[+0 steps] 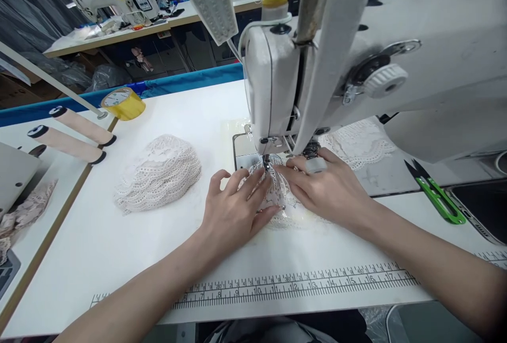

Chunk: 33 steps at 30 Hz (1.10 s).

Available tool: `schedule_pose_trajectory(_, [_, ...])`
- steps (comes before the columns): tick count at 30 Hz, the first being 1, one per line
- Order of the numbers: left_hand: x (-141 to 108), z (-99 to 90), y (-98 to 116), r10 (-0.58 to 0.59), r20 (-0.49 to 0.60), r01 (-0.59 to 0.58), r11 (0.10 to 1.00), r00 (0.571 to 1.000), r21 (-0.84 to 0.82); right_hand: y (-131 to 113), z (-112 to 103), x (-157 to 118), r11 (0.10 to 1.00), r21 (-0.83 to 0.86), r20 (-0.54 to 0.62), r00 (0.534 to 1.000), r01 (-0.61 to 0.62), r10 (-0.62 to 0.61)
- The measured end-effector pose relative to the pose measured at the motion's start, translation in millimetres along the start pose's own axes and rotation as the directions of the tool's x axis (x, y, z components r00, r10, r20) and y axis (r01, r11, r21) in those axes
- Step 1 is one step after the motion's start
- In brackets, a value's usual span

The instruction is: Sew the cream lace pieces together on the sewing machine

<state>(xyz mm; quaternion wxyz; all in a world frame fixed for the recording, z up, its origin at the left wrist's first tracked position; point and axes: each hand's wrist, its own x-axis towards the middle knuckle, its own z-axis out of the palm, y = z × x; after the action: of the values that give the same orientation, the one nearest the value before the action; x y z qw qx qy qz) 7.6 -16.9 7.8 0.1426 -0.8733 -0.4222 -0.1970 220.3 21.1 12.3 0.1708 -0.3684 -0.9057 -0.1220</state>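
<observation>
A piece of white lace [278, 187] lies under the needle area of a white sewing machine [273, 84]. My left hand [233, 208] rests on the lace's left side, fingers spread and fingertips near the presser foot. From the right, my right hand [327, 184] presses the lace close to the foot, its fingers together; a light band wraps one finger. What lies beneath its fingertips is partly hidden. A heap of white lace [162, 174] sits left of the machine, and more lace [356, 142] lies behind my right hand.
Green thread snips [438, 195] and a phone [485, 205] lie at the right. Yellow tape [123, 103] and two thread cones [69, 142] are at the left. A printed ruler [277, 287] runs along the front edge. Another sewing machine [119, 2] stands behind.
</observation>
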Motion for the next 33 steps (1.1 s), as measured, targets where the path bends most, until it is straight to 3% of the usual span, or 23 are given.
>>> schedule_pose_trajectory(2, [-1, -5.4, -6, 0.096, -0.044, -0.099, 0.993, 0.994, -0.064, -1, -8, -1, 0.982, 0.187, 0.029, 1.000, 0.002, -0.008])
schedule_pose_trajectory(5, [-3, -11.6, -15, 0.280, 0.026, -0.270, 0.944, 0.960, -0.191, -3, -20, -1, 0.884, 0.461, 0.244, 0.969, -0.076, -0.044])
schedule_pose_trajectory(7, [-4, -12.5, -20, 0.346, 0.090, -0.322, 0.922, 0.934, -0.214, -3, -25, 0, 0.825, 0.545, 0.362, 0.929, -0.150, -0.070])
schedule_pose_trajectory(9, [-4, -11.9, -20, 0.350, 0.096, -0.327, 0.925, 0.932, -0.195, -1, -27, 0, 0.785, 0.582, 0.402, 0.914, -0.211, -0.052])
schedule_pose_trajectory(11, [-5, -12.3, -17, 0.270, 0.088, -0.246, 0.945, 0.959, -0.218, 1, -27, 0, 0.745, 0.604, 0.404, 0.915, -0.282, 0.019])
schedule_pose_trajectory(13, [-4, -15.4, -12, 0.090, 0.149, -0.043, 0.954, 0.985, -0.295, 3, -26, 0, 0.690, 0.622, 0.413, 0.904, -0.370, 0.112])
schedule_pose_trajectory(15, [-1, -21.1, -8, -0.080, 0.273, 0.180, 0.913, 0.959, -0.365, 5, -24, 0, 0.648, 0.632, 0.419, 0.891, -0.425, 0.175])
schedule_pose_trajectory(17, [5, -27.0, -7, -0.152, 0.382, 0.303, 0.877, 0.911, -0.373, 5, -22, 0, 0.672, 0.615, 0.396, 0.898, -0.413, 0.190])
schedule_pose_trajectory(19, [13, -30.6, -8, -0.151, 0.443, 0.327, 0.876, 0.884, -0.354, 3, -18, 0, 0.747, 0.564, 0.333, 0.925, -0.352, 0.185])
schedule_pose_trajectory(23, [35, -27.4, -17, -0.093, 0.472, 0.302, 0.870, 0.877, -0.390, 0, -11, -1, 0.845, 0.490, 0.093, 0.977, -0.213, 0.192])
schedule_pose_trajectory(27, [50, -17.8, -27, -0.048, 0.493, 0.311, 0.828, 0.869, -0.467, 0, -5, -4, 0.858, 0.479, -0.111, 0.957, -0.186, 0.269])
schedule_pose_trajectory(33, [52, -16.5, -38, 0.024, 0.525, 0.353, 0.715, 0.851, -0.604, 1, 0, -2, 0.848, 0.462, -0.072, 0.942, -0.261, 0.329])
